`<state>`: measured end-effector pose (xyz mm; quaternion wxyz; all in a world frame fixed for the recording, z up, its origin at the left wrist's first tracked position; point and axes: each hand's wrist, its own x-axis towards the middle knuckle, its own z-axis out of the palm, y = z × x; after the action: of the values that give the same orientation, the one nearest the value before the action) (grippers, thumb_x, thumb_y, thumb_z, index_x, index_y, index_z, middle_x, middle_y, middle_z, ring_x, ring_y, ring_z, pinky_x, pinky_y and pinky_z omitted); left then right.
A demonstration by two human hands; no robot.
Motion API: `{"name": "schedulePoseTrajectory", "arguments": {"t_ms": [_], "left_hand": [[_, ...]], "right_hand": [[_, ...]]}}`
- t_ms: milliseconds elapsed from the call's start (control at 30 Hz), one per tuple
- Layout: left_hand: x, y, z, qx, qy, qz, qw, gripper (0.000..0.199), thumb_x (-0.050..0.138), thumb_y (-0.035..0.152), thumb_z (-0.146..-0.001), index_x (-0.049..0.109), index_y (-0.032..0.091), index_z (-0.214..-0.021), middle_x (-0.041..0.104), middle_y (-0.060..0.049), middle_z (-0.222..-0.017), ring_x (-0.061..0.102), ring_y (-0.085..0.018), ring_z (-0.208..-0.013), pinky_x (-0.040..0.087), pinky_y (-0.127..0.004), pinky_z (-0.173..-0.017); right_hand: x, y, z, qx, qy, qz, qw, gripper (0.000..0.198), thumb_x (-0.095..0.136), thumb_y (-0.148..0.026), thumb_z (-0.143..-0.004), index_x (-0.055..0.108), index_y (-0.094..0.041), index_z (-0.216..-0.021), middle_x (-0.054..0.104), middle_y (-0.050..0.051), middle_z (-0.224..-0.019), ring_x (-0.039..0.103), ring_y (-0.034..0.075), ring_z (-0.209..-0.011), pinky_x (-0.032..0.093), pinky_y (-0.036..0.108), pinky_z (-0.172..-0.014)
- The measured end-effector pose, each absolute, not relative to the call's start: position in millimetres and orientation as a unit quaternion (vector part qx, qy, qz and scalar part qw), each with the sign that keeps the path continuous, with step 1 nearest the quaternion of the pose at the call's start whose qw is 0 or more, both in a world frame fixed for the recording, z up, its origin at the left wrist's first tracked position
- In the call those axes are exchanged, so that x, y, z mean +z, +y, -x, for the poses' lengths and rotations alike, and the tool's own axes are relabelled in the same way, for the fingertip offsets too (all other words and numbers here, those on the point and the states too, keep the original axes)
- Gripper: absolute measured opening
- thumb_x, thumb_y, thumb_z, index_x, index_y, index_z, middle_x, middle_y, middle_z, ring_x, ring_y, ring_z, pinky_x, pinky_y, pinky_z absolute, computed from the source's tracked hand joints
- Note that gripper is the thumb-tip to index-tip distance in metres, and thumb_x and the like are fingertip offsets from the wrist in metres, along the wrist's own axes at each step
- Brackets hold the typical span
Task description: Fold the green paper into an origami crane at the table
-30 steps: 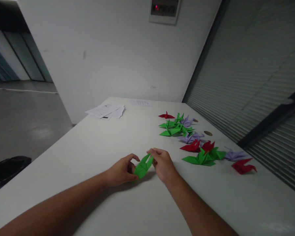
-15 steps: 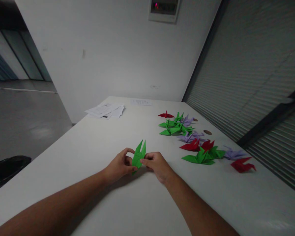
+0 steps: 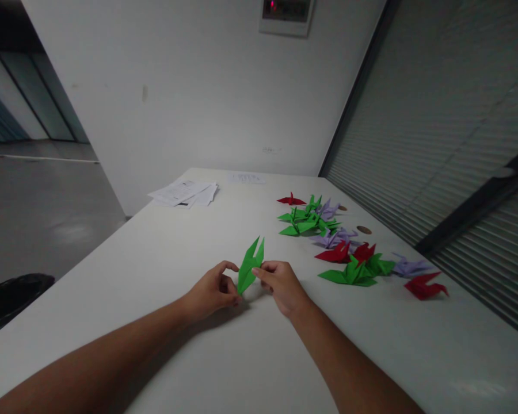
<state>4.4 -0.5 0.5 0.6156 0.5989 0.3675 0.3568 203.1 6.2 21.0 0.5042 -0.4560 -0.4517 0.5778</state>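
Observation:
A folded piece of green origami paper point(image 3: 247, 272) with two long points at its top is held upright just above the white table. My right hand point(image 3: 282, 283) pinches its right side between thumb and fingers. At its left edge is my left hand point(image 3: 214, 292), with thumb and index finger spread apart. The left fingertips lie close to the paper's lower tip, and whether they touch it is hard to tell. Part of the right fingers is hidden behind the paper.
Several folded paper cranes stand on the table's right side, among them green cranes point(image 3: 304, 224), a red crane point(image 3: 426, 286) and a purple crane point(image 3: 410, 266). Paper sheets point(image 3: 183, 192) lie at the far left. A black-lined bin point(image 3: 15, 299) is beyond the left edge.
The green paper has moved up and to the right with my right hand's pinch. My left thumb has come off its front face, and the left hand has stayed nearly in place.

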Motion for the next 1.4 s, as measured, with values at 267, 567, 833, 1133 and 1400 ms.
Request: {"name": "schedulePoseTrajectory", "arguments": {"t_ms": [267,567,833,1133,1400], "left_hand": [[-3,0,-2,0.371,0.334,-0.599,0.626,0.060,0.087,0.023,-0.065,0.047,0.021,-0.111,0.066,0.002,-0.079,0.062,-0.013,-0.067,0.045,-0.025,-0.061],[9,1,-2,0.447,0.318,-0.551,0.629,0.038,0.082,0.030,-0.075,0.057,0.019,-0.102,0.069,-0.007,-0.102,0.065,-0.021,-0.097,0.049,-0.035,-0.086],[1,4,-4,0.447,0.365,-0.538,0.615,0.048,0.087,0.025,-0.067,0.054,0.020,-0.101,0.063,0.005,-0.070,0.060,-0.012,-0.063,0.048,-0.026,-0.064],[-1,5,-1,0.379,0.398,-0.592,0.590,0.048,0.083,0.020,-0.066,0.053,0.019,-0.103,0.059,0.007,-0.061,0.055,-0.011,-0.054,0.044,-0.024,-0.055],[-10,6,0,0.334,0.379,-0.618,0.603,0.049,0.082,0.016,-0.065,0.053,0.019,-0.103,0.059,0.008,-0.064,0.053,-0.010,-0.053,0.042,-0.023,-0.052]], "right_hand": [[19,7,-206,0.575,-0.451,0.460,0.505,0.038,0.088,-0.043,-0.057,0.060,-0.017,-0.054,0.048,-0.006,-0.050,0.034,0.007,-0.049,0.021,0.026,-0.049],[16,0,-199,0.607,-0.503,0.442,0.428,0.037,0.086,-0.043,-0.058,0.061,-0.016,-0.055,0.046,-0.006,-0.050,0.032,0.007,-0.050,0.019,0.026,-0.051],[16,-3,-195,0.595,-0.526,0.440,0.420,0.034,0.086,-0.042,-0.058,0.066,-0.015,-0.057,0.055,-0.004,-0.054,0.041,0.010,-0.056,0.027,0.027,-0.057],[18,1,-197,0.591,-0.505,0.451,0.439,0.036,0.085,-0.043,-0.059,0.062,-0.016,-0.054,0.046,-0.007,-0.050,0.034,0.007,-0.050,0.022,0.026,-0.051],[16,6,-202,0.571,-0.468,0.457,0.497,0.031,0.086,-0.040,-0.060,0.068,-0.015,-0.061,0.051,-0.005,-0.051,0.038,0.007,-0.049,0.023,0.025,-0.049]]}}
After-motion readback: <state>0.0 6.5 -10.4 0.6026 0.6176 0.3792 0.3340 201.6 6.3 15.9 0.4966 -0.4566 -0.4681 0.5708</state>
